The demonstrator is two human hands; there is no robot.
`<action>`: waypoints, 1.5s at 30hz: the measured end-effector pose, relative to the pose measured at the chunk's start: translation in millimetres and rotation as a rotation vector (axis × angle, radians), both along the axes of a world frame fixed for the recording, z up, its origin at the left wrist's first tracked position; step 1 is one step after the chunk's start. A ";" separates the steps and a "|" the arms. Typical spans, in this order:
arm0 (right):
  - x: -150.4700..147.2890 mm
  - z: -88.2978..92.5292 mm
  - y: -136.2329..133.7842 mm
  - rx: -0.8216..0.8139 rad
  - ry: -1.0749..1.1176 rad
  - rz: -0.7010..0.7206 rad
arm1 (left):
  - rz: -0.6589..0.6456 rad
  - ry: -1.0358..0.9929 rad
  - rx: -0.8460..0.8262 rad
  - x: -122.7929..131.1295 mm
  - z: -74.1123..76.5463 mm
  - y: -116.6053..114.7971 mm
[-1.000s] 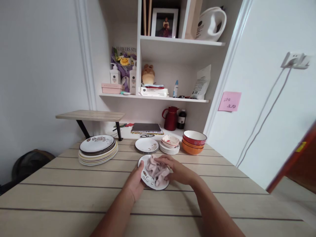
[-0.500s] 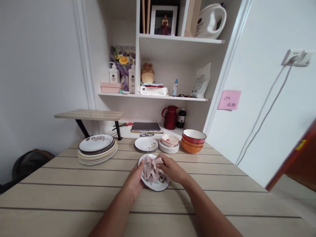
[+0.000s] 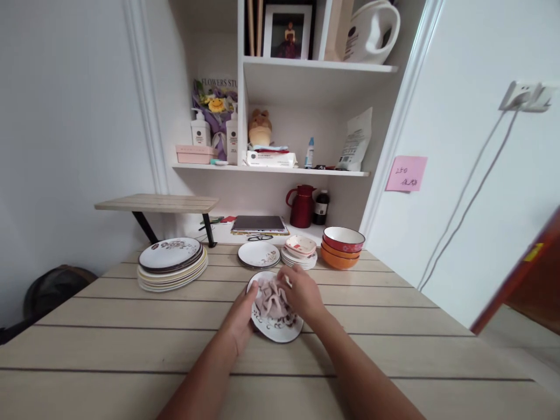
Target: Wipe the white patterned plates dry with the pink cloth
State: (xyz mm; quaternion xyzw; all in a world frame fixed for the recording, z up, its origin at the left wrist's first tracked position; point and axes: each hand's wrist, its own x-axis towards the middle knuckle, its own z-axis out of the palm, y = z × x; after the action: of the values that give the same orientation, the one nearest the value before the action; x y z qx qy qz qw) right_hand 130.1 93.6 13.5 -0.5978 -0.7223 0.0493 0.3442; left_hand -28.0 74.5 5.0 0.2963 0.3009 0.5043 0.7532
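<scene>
Tilted above the tabletop is a small white plate (image 3: 280, 332) with a dark rim and a brown floral pattern. My left hand (image 3: 242, 315) grips its left edge, thumb on top and the other fingers hidden beneath. A crumpled pale pink cloth (image 3: 270, 298) lies on the plate's face. My right hand (image 3: 301, 290) is closed on the cloth at the plate's upper right, fingers bent, with part of the grip hidden behind the hand.
Stacked plates (image 3: 172, 265) stand at the left beside a small raised shelf (image 3: 157, 203). Behind my hands are more plates (image 3: 259, 255), small saucers with square dishes (image 3: 300, 252), and stacked bowls (image 3: 341, 248). A red jug (image 3: 301, 207) stands farther back.
My right hand has shifted slightly right and turned, its knuckles now more raised. The cloth has bunched differently. The plate sits slightly lower and to the right, still in my left hand.
</scene>
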 end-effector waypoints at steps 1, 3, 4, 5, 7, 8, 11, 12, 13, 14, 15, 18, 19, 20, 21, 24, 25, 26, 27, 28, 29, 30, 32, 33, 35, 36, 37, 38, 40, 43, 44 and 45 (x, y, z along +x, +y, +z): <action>0.5 -0.6 0.0 -0.040 0.017 0.068 | -0.001 0.010 -0.008 -0.3 -0.8 0.5; 1.6 -1.0 -0.3 -0.095 0.073 0.158 | -0.004 0.020 -0.028 -1.0 -2.1 1.6; 2.3 -0.1 -1.0 -0.115 0.109 0.173 | -0.003 0.017 -0.037 -1.3 -2.3 2.0; 3.2 1.7 -2.5 -0.136 0.145 0.189 | -0.002 0.014 -0.042 -1.5 -2.2 2.2; 5.2 7.7 -7.5 -0.185 0.215 0.269 | 0.006 0.019 -0.042 -1.7 -1.3 2.2; 6.0 11.2 -10.9 -0.217 0.239 0.326 | 0.011 0.031 -0.041 -1.7 -0.7 2.0; 4.2 18.3 -21.6 -0.289 0.223 0.417 | -0.003 0.067 -0.044 -2.2 0.7 1.1; 1.7 18.6 -24.4 -0.297 0.181 0.405 | -0.018 0.068 -0.042 -2.6 0.8 1.0; -1.5 17.9 -26.4 -0.293 0.129 0.377 | -0.037 0.063 -0.039 -3.2 0.6 1.1; -5.3 16.3 -27.6 -0.274 0.081 0.341 | -0.059 0.054 -0.036 -3.8 0.3 1.4; -9.3 14.1 -27.8 -0.247 0.042 0.311 | -0.076 0.045 -0.033 -4.5 -0.2 1.9; -17.2 7.5 -23.6 -0.179 0.025 0.287 | -0.086 0.032 -0.037 -6.6 -2.3 4.3; -17.5 5.9 -21.0 -0.172 0.042 0.298 | -0.077 0.033 -0.039 -7.2 -3.0 5.2; -16.8 4.7 -18.2 -0.175 0.063 0.306 | -0.070 0.035 -0.041 -7.6 -3.6 5.9; -15.1 3.8 -15.2 -0.182 0.086 0.300 | -0.068 0.037 -0.043 -8.0 -4.0 6.5; -8.7 2.1 -7.4 -0.183 0.134 0.190 | -0.104 0.028 -0.040 -8.8 -3.7 6.9; -7.2 1.7 -5.4 -0.172 0.136 0.138 | -0.122 0.020 -0.034 -9.1 -3.3 6.7; -6.4 1.2 -3.8 -0.159 0.130 0.091 | -0.141 0.007 -0.024 -9.4 -2.8 6.4; -6.2 0.8 -2.7 -0.148 0.119 0.054 | -0.158 -0.009 -0.014 -9.7 -2.5 6.3; -6.7 0.3 -1.8 -0.139 0.108 0.027 | -0.175 -0.026 -0.003 -10.0 -2.3 6.2; -7.7 -0.2 -1.3 -0.129 0.096 0.011 | -0.189 -0.042 0.007 -10.4 -2.5 6.3; -9.1 -0.6 -1.0 -0.117 0.084 0.003 | -0.200 -0.056 0.018 -10.7 -2.9 6.6; -12.8 -1.1 -1.0 -0.077 0.060 0.009 | -0.219 -0.072 0.030 -11.0 -4.4 7.6; -15.2 -1.1 -1.4 -0.051 0.046 0.023 | -0.230 -0.075 0.033 -11.0 -5.4 8.2; -20.7 -0.7 -2.9 -0.002 0.013 0.068 | -0.256 -0.076 0.036 -10.6 -7.1 9.1; -23.8 -0.1 -4.2 0.018 -0.006 0.098 | -0.264 -0.075 0.040 -10.2 -7.6 9.3; -26.9 0.7 -6.0 0.033 -0.024 0.135 | -0.267 -0.075 0.046 -9.7 -8.0 9.3; -29.9 1.8 -8.1 0.044 -0.039 0.179 | -0.264 -0.075 0.054 -9.1 -8.2 9.2; -34.4 5.1 -13.1 0.062 -0.061 0.282 | -0.254 -0.081 0.072 -8.1 -8.3 8.7; -35.1 12.0 -20.5 0.047 -0.055 0.450 | -0.237 -0.096 0.091 -7.0 -8.7 7.6; -33.6 14.4 -22.4 0.023 -0.043 0.502 | -0.223 -0.101 0.099 -6.6 -9.0 7.1; -31.4 16.7 -23.8 -0.007 -0.027 0.549 | -0.202 -0.104 0.108 -6.2 -9.5 6.6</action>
State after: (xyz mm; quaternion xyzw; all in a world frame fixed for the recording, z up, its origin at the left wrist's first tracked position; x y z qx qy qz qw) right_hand 98.7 69.8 30.2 -0.3815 -0.8615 0.1355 0.3063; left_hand -34.2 81.0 -4.5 0.3386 0.2025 0.4559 0.7978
